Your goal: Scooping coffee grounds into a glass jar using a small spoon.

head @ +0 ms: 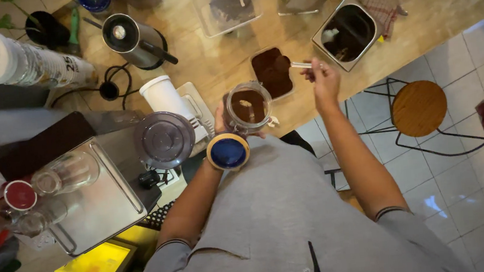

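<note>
Now my left hand (221, 117) grips a glass jar (247, 107) of ground coffee, while my right hand (323, 79) pinches a spoon (301, 65) over a brown-filled tub (272, 72).

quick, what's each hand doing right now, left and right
Left hand: closed around the open glass jar of brown powder.
Right hand: closed, pinching a small spoon over the square container.

free: bare wooden counter (213, 68) lying open between kettle (131, 40) and brown-powder tub (271, 72) | blocked: white cylinder (162, 96) and steel bin (347, 32) crowding the flanks
</note>
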